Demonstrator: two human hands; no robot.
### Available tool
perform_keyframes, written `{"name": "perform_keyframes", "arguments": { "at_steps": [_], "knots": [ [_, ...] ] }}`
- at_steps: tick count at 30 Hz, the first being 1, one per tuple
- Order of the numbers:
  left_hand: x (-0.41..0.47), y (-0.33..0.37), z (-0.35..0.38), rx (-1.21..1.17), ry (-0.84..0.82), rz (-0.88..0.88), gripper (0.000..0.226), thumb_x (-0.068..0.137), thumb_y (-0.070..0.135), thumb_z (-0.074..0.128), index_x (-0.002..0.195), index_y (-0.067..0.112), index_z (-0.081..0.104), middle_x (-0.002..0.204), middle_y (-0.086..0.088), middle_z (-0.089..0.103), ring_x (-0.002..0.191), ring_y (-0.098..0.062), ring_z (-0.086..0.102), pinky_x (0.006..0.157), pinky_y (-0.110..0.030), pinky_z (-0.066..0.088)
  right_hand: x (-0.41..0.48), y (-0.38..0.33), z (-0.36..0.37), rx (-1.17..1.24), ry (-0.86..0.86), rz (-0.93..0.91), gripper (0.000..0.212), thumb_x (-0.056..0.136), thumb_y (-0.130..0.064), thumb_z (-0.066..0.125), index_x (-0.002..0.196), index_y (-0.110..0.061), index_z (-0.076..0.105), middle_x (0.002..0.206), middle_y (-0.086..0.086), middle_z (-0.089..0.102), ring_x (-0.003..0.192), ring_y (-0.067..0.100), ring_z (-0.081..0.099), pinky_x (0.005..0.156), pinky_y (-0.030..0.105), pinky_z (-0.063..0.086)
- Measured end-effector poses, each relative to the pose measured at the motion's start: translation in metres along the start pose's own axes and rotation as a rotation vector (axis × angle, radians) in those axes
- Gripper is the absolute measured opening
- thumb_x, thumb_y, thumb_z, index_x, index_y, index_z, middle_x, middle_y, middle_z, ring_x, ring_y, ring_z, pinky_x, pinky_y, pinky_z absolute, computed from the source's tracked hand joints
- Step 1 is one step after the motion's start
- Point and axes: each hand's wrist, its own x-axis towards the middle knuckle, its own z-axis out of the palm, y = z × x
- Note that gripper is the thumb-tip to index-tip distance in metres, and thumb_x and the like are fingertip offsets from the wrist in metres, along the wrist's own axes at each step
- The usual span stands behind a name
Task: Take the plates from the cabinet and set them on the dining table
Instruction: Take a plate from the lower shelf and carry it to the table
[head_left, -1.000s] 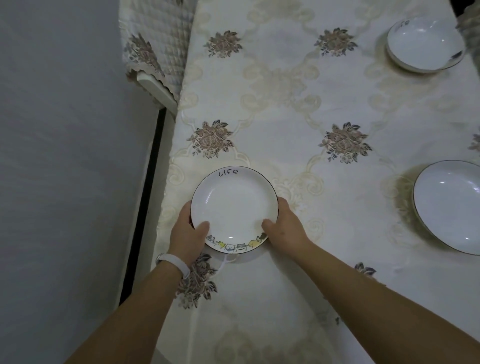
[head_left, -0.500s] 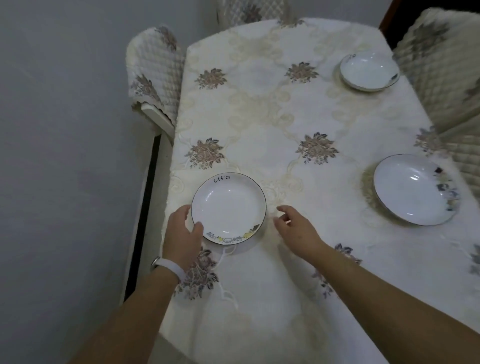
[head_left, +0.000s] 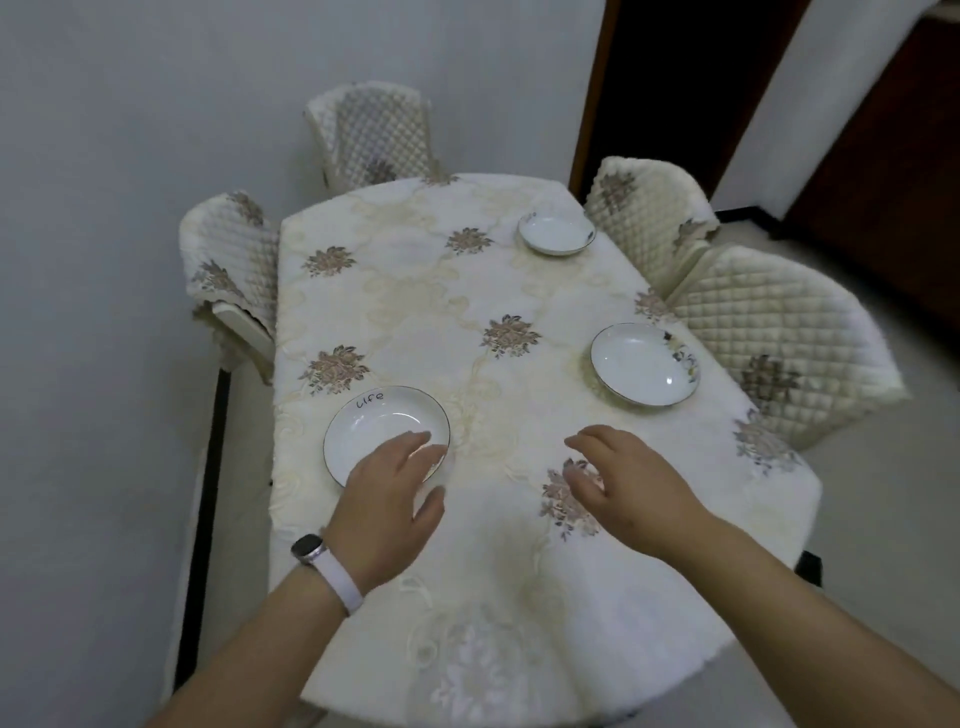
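Note:
Three white plates lie on the dining table (head_left: 467, 322), which wears a cream floral cloth. The nearest plate (head_left: 374, 426), marked "Life", sits at the left edge. My left hand (head_left: 389, 504), with a watch on its wrist, hovers open over that plate's near rim and hides part of it. My right hand (head_left: 628, 483) floats open above the cloth, to the right of that plate, holding nothing. A second plate (head_left: 644, 364) rests at the right side. A third plate (head_left: 556, 233) lies at the far right.
Quilted chairs surround the table: one at the left (head_left: 231, 270), one at the far end (head_left: 374, 135), two on the right (head_left: 649, 218) (head_left: 779, 343). A grey wall stands close on the left. A dark doorway (head_left: 675, 93) opens at the back right.
Both hands let go of the "Life" plate, which stays on the table. The hands have lifted and pulled back, and my view has risen to show the whole table.

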Motion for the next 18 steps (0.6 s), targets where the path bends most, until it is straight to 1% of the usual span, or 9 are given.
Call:
{"name": "perform_keyframes", "arguments": {
  "at_steps": [3, 8, 11, 18],
  "knots": [
    [-0.001, 0.030, 0.002, 0.034, 0.022, 0.122, 0.044, 0.084, 0.030, 0.053, 0.121, 0.009, 0.066, 0.125, -0.013, 0.063, 0.118, -0.035, 0.057, 0.092, -0.050, 0.049, -0.035, 0.003, -0.018, -0.084, 0.055, 0.031, 0.042, 0.096, -0.043, 0.048, 0.129, -0.020, 0.057, 0.129, 0.000, 0.057, 0.115, 0.023, 0.052, 0.089, 0.039, 0.045],
    [-0.007, 0.079, 0.014, 0.044, -0.015, 0.236, 0.043, 0.081, 0.021, 0.069, 0.122, 0.008, 0.065, 0.126, -0.016, 0.062, 0.118, -0.039, 0.056, 0.091, -0.054, 0.048, -0.092, 0.012, -0.031, -0.139, 0.069, 0.132, 0.046, 0.096, -0.046, 0.045, 0.133, -0.020, 0.054, 0.134, 0.002, 0.054, 0.120, 0.024, 0.049, 0.095, 0.040, 0.043],
    [-0.009, 0.104, 0.020, 0.043, -0.048, 0.310, 0.044, 0.080, 0.017, 0.075, 0.121, 0.008, 0.066, 0.125, -0.016, 0.063, 0.117, -0.039, 0.058, 0.091, -0.052, 0.049, -0.123, 0.022, -0.036, -0.176, 0.066, 0.197, 0.047, 0.096, -0.048, 0.042, 0.136, -0.023, 0.050, 0.138, -0.001, 0.050, 0.125, 0.021, 0.045, 0.098, 0.037, 0.039],
    [0.001, 0.160, 0.039, 0.043, -0.101, 0.409, 0.044, 0.081, 0.026, 0.065, 0.121, 0.010, 0.066, 0.125, -0.013, 0.064, 0.116, -0.035, 0.058, 0.091, -0.048, 0.048, -0.180, 0.057, -0.051, -0.196, 0.111, 0.312, 0.046, 0.096, -0.049, 0.040, 0.136, -0.026, 0.049, 0.140, -0.005, 0.048, 0.128, 0.018, 0.041, 0.100, 0.034, 0.032]
  ]
}}
